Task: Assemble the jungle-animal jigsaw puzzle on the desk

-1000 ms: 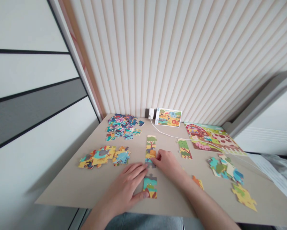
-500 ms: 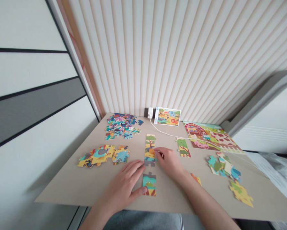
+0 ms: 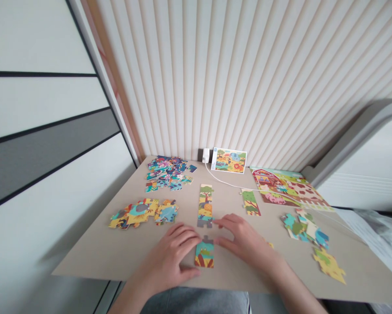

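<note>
A strip of joined puzzle pieces [image 3: 205, 206] lies upright in the middle of the table, showing a tree and an orange animal. Just below it, separated by a small gap, is a puzzle piece with a green frog [image 3: 204, 254]. My left hand [image 3: 173, 253] rests flat at the frog piece's left side, fingers stretched out and fingertips by its upper left corner. On the other side, my right hand [image 3: 244, 240] has thumb and forefinger apart, the forefinger by the strip's lower end and the thumb at the frog piece's upper right edge.
Loose puzzle pieces lie in a dark blue pile [image 3: 169, 171], a yellow pile [image 3: 138, 213] and a green-blue pile [image 3: 308, 226]. A tree piece [image 3: 250, 202] lies right of the strip. Behind stand a picture card [image 3: 229, 160] and a white charger with cable [image 3: 206, 155]; a farm puzzle [image 3: 289, 186] lies right.
My right hand has moved down from the strip's side to the gap, its thumb and forefinger spreading apart. The left thumb has come off the frog piece.
</note>
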`<state>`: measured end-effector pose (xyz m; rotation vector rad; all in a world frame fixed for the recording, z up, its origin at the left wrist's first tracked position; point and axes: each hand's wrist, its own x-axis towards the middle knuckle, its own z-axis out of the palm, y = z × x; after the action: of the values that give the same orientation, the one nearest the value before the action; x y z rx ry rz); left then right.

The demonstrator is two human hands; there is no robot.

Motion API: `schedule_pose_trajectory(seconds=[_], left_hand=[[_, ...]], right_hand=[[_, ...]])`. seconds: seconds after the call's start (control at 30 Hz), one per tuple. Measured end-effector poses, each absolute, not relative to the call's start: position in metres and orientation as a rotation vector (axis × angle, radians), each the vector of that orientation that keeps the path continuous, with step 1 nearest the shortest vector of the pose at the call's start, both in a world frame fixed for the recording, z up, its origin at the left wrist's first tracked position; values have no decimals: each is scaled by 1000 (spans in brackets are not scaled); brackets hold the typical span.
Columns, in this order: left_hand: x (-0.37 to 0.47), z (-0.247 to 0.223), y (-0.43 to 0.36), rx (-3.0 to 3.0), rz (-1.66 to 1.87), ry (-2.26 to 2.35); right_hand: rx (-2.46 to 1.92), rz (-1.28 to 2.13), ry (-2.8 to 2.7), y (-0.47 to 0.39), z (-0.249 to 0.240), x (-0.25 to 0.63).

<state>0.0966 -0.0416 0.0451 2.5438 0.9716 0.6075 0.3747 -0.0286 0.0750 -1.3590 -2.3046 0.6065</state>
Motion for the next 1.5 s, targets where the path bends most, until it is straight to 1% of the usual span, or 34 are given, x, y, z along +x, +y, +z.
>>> schedule_pose_trajectory(seconds=[0.2,0.33,0.63,1.03,1.33,1.5], left_hand=[[98,40,-42,2531,598,1040],[98,39,-43,2527,608,1099],[98,36,-40,2613,579,1194],[98,34,-38,2648,598,1154],[98,34,-38,2654,594,1145],[97,33,-37,2666,605,1137]], right_hand=[[-1306,518,-2369,-75,54,358],[-1273,456,-2301,-76,44,351],[-1310,315,-2284,-64,36,345],[-1294,173,-2311,-68,43,339],[-1278,217,-2301,-72,43,342],[-1302,145,-2211,-82,42,347]])
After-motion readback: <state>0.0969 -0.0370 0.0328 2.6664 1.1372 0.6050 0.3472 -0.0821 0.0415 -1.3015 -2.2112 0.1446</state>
